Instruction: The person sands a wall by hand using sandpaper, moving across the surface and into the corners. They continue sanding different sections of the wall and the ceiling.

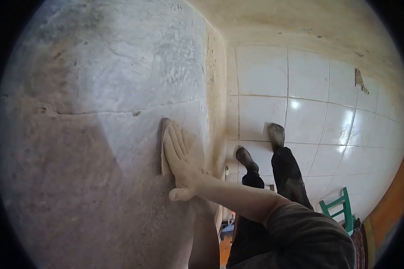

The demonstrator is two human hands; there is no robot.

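The grey plastered wall (90, 148) is the biggest thing before me, mottled and scuffed, with shadow over its lower part and brighter light on its upper part. To the right of the wall spreads a white tiled floor (260, 119) with dark grout lines, shiny in places. On it, beside the wall, are my legs in black trousers (291, 172), ending in dark, dusty shoes (244, 157). My right arm comes from a dark grey short sleeve (309, 228) and reaches left to the wall, pale with dust. Below it, near the wall's edge, is my left forearm (204, 242); the left hand is too covered for me to tell how far it is open or whether it has anything. Well apart from the wall, at its right, is part of a green plastic stool or chair (340, 208). My right hand (179, 163) lies flat on the wall, fingers straight and close together, thumb out, pressing a folded brown sheet of sandpaper (165, 167) to the plaster. Above it, a thin crack (107, 112) crosses the wall.
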